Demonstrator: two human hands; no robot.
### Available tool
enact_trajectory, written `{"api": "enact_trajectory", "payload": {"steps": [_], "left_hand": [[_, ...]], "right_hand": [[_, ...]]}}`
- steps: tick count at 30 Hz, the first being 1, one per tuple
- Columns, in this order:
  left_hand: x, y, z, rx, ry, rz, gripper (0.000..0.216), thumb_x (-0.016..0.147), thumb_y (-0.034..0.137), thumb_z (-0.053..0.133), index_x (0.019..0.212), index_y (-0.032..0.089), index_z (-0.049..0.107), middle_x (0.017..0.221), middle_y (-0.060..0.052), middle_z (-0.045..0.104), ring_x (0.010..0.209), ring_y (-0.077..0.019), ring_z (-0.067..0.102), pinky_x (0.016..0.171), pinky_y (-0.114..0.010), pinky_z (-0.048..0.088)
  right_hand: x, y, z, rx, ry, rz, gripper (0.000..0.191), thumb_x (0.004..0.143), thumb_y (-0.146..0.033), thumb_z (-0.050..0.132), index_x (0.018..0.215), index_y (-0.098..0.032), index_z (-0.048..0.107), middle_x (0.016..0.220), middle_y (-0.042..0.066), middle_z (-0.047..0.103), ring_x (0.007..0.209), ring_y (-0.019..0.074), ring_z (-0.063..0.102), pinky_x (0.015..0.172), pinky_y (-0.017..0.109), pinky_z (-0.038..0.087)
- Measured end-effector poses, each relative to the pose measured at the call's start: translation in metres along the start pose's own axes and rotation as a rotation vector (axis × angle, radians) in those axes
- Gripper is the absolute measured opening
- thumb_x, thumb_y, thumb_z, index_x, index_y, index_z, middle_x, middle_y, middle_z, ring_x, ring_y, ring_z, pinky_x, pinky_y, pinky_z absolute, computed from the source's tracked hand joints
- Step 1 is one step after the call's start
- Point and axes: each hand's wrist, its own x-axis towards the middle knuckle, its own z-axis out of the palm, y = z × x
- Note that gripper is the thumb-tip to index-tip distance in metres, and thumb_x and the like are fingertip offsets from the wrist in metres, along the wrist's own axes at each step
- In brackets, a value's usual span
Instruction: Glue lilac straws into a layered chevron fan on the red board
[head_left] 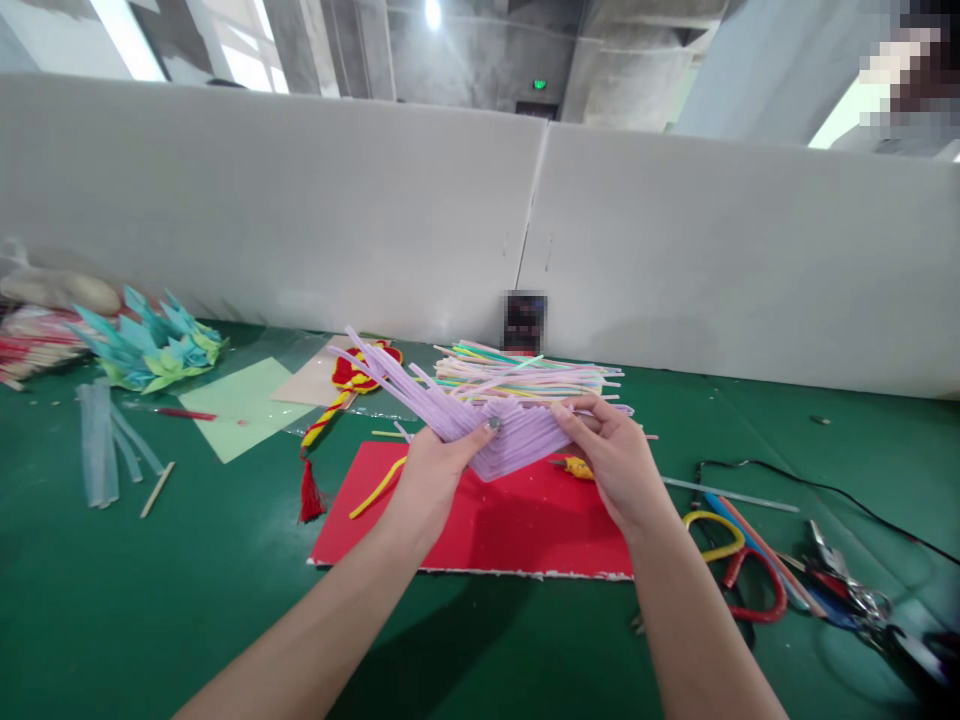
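Observation:
Both my hands hold a woven piece of lilac straws [487, 430] above a red felt sheet [495, 530]. My left hand [435, 470] grips its lower left edge, thumb on top. My right hand [615, 455] pinches its right side with curled fingers. Long loose straw ends fan up and to the left. Behind it lies a heap of pastel straws [525, 375]. A yellow straw piece [375, 490] rests on the red sheet's left edge.
The table is green [187, 600], with a white partition [375, 220] behind. At left lie a teal and green paper craft [154, 345], clear strips [101, 440], a pale green sheet [240, 405] and a red-yellow tassel knot [337, 400]. Scissors [739, 570], pliers [855, 590] and a black cable [825, 490] are at right.

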Motion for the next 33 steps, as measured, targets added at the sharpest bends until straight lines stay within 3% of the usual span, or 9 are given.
{"api": "enact_trajectory", "payload": {"steps": [9,18,33], "left_hand": [[0.000,0.000,0.000,0.012,0.005,0.022,0.041,0.064,0.024,0.078,0.103,0.015,0.067,0.112,-0.010,0.068,0.104,-0.0235,0.062,0.095,-0.037,0.046],[-0.004,0.009,0.003,0.193,0.079,0.007,0.036,0.063,0.026,0.077,0.098,0.017,0.070,0.104,-0.007,0.071,0.099,-0.0237,0.065,0.091,-0.038,0.049],[-0.001,0.001,-0.003,0.121,0.009,0.029,0.040,0.065,0.028,0.076,0.102,0.014,0.068,0.110,-0.010,0.068,0.105,-0.0257,0.062,0.093,-0.039,0.046]], "right_hand": [[-0.001,0.000,0.000,-0.018,-0.014,-0.018,0.034,0.063,-0.043,0.076,0.081,-0.019,0.062,0.065,-0.001,0.066,0.062,0.0129,0.060,0.060,0.025,0.048],[-0.001,-0.001,-0.001,-0.136,0.001,-0.058,0.031,0.065,-0.042,0.074,0.085,-0.019,0.068,0.076,0.004,0.071,0.077,0.0179,0.065,0.072,0.031,0.050],[-0.002,-0.001,-0.001,-0.197,-0.023,-0.085,0.027,0.065,-0.039,0.074,0.080,-0.018,0.066,0.079,0.004,0.066,0.076,0.0164,0.060,0.067,0.029,0.049]]}}
